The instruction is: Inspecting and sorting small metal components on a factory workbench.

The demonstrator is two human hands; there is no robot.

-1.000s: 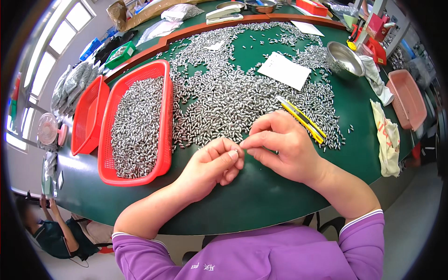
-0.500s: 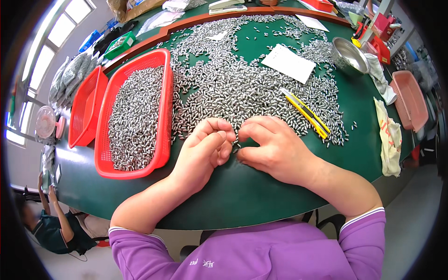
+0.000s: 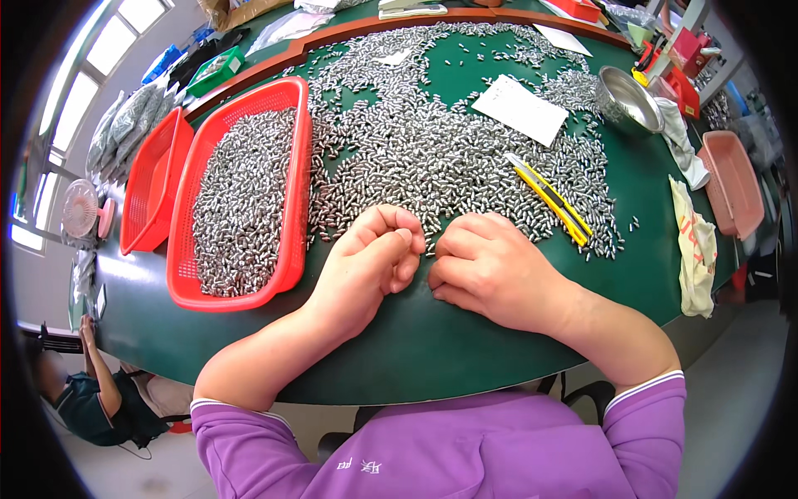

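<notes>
Small shiny metal pins with rounded ends (image 3: 432, 166) lie in a wide, loose layer on the green table (image 3: 391, 349). At its near edge, my left hand (image 3: 374, 258) is curled with the thumb pressed toward the index finger; whatever is in the pinch is too small or hidden. Just to its right, my right hand (image 3: 490, 262) is palm down, fingers bent and drawn together close to the tabletop. Its fingertips are partly hidden, so I cannot make out what they hold. A narrow gap with a few pins separates the hands.
Left stands a red perforated basket (image 3: 295, 208) full of pins, beside another red basket (image 3: 137, 224). A yellow utility knife (image 3: 553, 204) and white paper (image 3: 524, 112) lie on the pins. Rightward are a metal bowl (image 3: 611, 104) and cloth (image 3: 694, 258). A person (image 3: 100, 407) sits far left.
My right hand's fingers and thumb have closed together, and the hand has shifted slightly right. My left hand stays curled in nearly the same place. The whole view has shifted a little.
</notes>
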